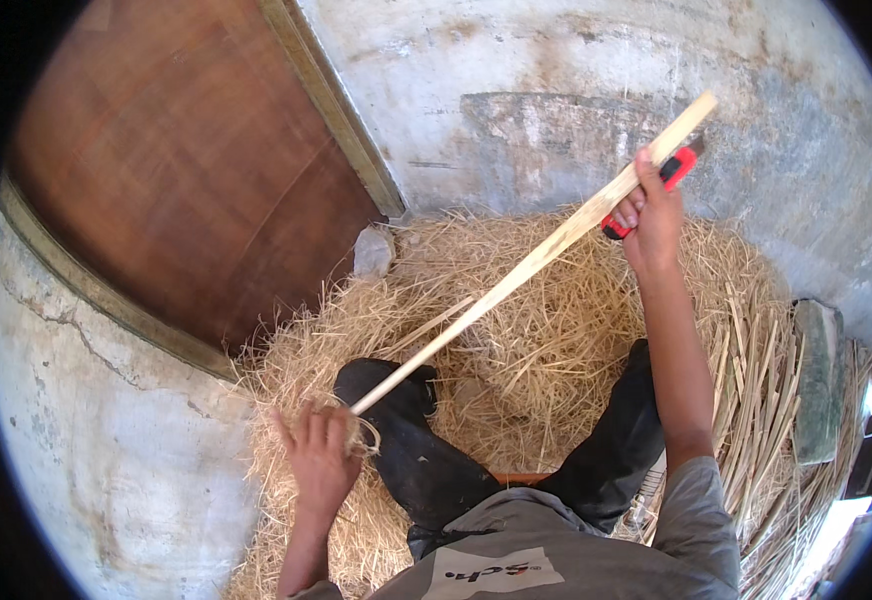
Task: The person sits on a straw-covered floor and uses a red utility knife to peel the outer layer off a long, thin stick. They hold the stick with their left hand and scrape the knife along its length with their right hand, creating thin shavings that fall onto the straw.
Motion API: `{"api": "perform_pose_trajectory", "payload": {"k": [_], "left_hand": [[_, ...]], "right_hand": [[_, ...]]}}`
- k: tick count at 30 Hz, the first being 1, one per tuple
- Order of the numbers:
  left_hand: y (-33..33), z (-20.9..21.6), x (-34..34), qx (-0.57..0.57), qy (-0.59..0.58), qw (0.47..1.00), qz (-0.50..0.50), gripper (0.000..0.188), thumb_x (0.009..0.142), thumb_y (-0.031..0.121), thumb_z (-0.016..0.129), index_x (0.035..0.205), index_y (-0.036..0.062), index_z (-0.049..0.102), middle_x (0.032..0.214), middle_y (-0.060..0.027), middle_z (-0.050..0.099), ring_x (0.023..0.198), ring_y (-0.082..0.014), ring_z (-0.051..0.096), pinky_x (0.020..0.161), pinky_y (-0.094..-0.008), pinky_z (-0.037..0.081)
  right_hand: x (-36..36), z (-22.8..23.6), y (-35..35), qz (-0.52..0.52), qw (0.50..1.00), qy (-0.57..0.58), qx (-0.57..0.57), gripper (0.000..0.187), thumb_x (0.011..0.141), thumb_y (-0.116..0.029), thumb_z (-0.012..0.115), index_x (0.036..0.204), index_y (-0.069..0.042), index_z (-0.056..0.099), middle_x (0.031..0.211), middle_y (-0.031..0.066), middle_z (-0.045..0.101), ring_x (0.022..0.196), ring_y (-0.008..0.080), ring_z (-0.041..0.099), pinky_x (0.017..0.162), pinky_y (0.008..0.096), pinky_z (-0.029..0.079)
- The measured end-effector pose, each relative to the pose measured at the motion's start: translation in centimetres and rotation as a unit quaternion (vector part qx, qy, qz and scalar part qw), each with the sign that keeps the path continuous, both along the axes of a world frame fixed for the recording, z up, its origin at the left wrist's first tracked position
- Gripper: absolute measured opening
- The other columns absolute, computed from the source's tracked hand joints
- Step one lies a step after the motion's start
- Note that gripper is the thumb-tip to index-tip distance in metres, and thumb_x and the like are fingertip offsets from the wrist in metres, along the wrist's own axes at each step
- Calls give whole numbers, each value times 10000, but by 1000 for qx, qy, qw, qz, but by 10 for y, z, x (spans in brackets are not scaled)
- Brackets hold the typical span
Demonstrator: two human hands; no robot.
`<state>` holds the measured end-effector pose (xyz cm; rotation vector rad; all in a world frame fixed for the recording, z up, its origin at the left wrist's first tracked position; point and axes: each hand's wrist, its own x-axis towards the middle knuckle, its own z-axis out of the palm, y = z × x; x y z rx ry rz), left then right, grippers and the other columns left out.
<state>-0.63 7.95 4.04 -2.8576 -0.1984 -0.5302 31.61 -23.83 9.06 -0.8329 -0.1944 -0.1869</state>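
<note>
A long, pale strip of bamboo or wood [526, 268] runs slantwise from low left to high right, above my knees. My right hand [649, 205] grips it near the wider upper end. The same hand holds a red and black utility knife [674, 168], its blade end pointing up to the right beside the strip. At the strip's narrow lower end is my left hand [321, 448], with bent fingers around that end; the exact grip is partly hidden. A thin curled shaving [369, 437] loops out beside these fingers.
Straw-like shavings [546, 320] cover the floor around my legs. Long thin strips [746, 370] lie in a pile at right, by a greenish block [818, 380]. A brown door panel [196, 150] stands at left, a stained wall [556, 60] ahead, with a pale stone [374, 252] at the corner.
</note>
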Motion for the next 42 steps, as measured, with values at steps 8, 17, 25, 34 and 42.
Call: {"api": "perform_pose_trajectory", "payload": {"k": [8,17,25,34,42], "left_hand": [[3,-119,-27,-162,55,985,16,696,632,-36,620,1309,51,481,1150,-191,560,1043,-393,521,925,-459,447],[-44,5,-41,-186,448,872,-72,1121,697,563,767,1498,46,178,1511,-274,240,1417,-478,147,1124,-568,227],[-34,104,66,-346,317,825,-315,849,832,448,706,1461,46,301,1392,-219,470,1285,-356,470,1060,-443,391],[-68,-62,158,-714,442,498,-217,627,1028,485,243,1449,22,281,800,-39,546,598,-104,521,560,-252,473],[-88,-58,131,-841,344,377,-180,569,1039,378,340,1487,46,230,695,-25,484,486,-93,391,484,-256,351]], "right_hand": [[17,-92,22,108,987,76,-89,297,938,-292,633,766,-115,468,560,-62,395,429,55,336,396,235,259],[18,-103,36,208,969,48,-124,328,947,-325,618,766,-132,424,561,-60,370,439,54,334,411,233,280],[8,-102,25,218,971,45,-93,298,971,-326,574,810,-116,438,572,-52,343,443,72,340,425,234,301],[9,-101,8,202,977,67,-35,270,967,-330,580,834,-135,449,555,-53,333,429,76,344,405,244,301],[9,-106,1,229,969,91,-16,335,968,-369,568,781,-139,412,554,-50,334,434,82,352,419,248,310]]}}
